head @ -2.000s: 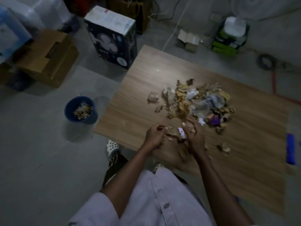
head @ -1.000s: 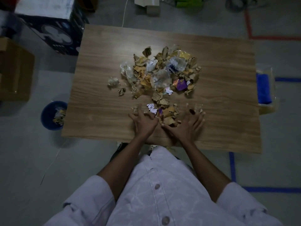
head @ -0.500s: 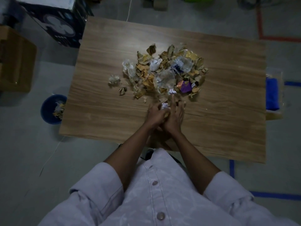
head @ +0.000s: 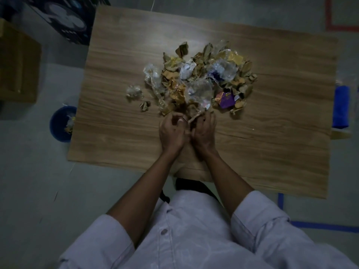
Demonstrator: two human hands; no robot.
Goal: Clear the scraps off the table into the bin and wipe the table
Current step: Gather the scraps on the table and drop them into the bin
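A heap of scraps (head: 202, 80), made of dry leaves, crumpled clear plastic and a purple wrapper (head: 226, 99), lies in the middle of the wooden table (head: 272, 133). At the heap's near edge my left hand (head: 172, 132) and my right hand (head: 204, 133) are pressed side by side. Their fingers curl around a clump of brown scraps (head: 191, 112) held between them. A blue bin (head: 59, 125) with some scraps in it stands on the floor by the table's left edge.
A blue cloth (head: 341, 106) lies in a container at the table's right edge. On the floor to the left are a cardboard box (head: 18, 68) and a dark fan carton (head: 66, 20). Blue tape (head: 320, 226) lines the floor at right.
My hands, spread flat on the table a second ago, have swept the loose near scraps together and closed on a clump. The head view has tilted further over the table.
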